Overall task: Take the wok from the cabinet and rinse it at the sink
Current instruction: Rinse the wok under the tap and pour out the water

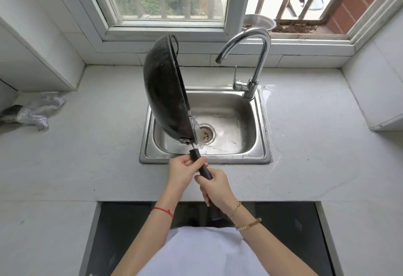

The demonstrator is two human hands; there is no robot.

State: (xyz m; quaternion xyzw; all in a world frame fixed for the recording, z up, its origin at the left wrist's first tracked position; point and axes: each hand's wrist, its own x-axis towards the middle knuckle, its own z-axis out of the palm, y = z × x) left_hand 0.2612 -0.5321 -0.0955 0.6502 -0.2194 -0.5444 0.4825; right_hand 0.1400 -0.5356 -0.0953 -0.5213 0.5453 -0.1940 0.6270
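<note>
A black wok (165,92) stands on edge over the left side of the steel sink (261,127), its dark underside turned left and its mouth facing right. Water runs off its lower rim toward the drain (206,134). My left hand (185,172) grips the long black handle near the wok. Just behind it on the same handle, my right hand (216,185) also grips. The chrome tap (253,57) arches over the basin's back right corner, and no water comes from its spout.
A crumpled grey cloth (35,112) lies on the white counter (87,156) at the far left. A metal bowl (259,21) sits on the window sill behind the tap. Water is pooled on the counter to the right of the sink. A dark opening lies below the counter's front edge.
</note>
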